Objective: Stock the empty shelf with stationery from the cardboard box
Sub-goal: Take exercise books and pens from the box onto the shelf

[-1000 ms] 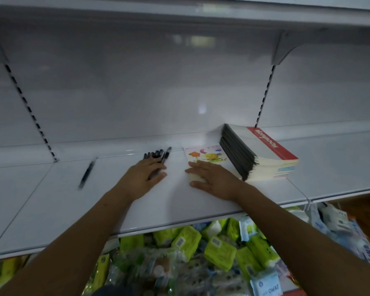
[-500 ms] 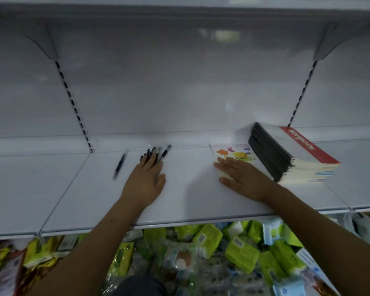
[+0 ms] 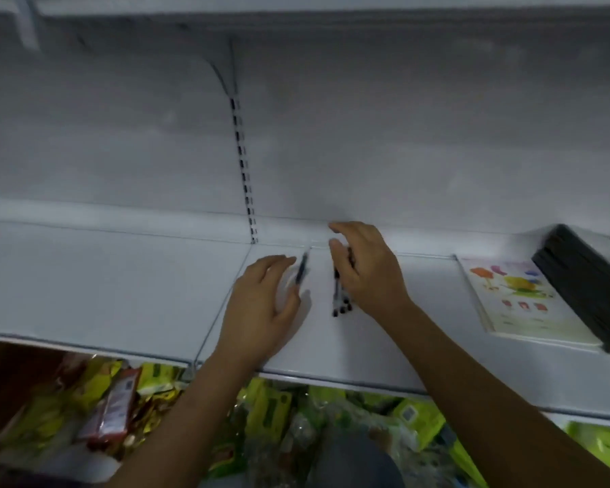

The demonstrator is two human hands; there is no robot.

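Down low and nearest, green and yellow packets [image 3: 272, 413] crowd the tier under the white shelf [image 3: 85, 294], with a red packet [image 3: 115, 406] among them on the left. Up on the shelf, both forearms reach in over the front edge. The left hand [image 3: 261, 308] is curled around a single pen [image 3: 302, 269], which pokes out past the fingers toward the back wall; motion blur hides just how the fingers close on it. Just to its right, the right hand [image 3: 367, 269] covers a bundle of pens [image 3: 340, 301], fingers bent over it, the dark pen ends sticking out on the near side. Whether it truly grips the bundle or only rests on it, cannot tell. Well off to the right lies a picture book [image 3: 518, 297] flat on the shelf, and a stack of notebooks [image 3: 585, 283] leans over its far right edge.
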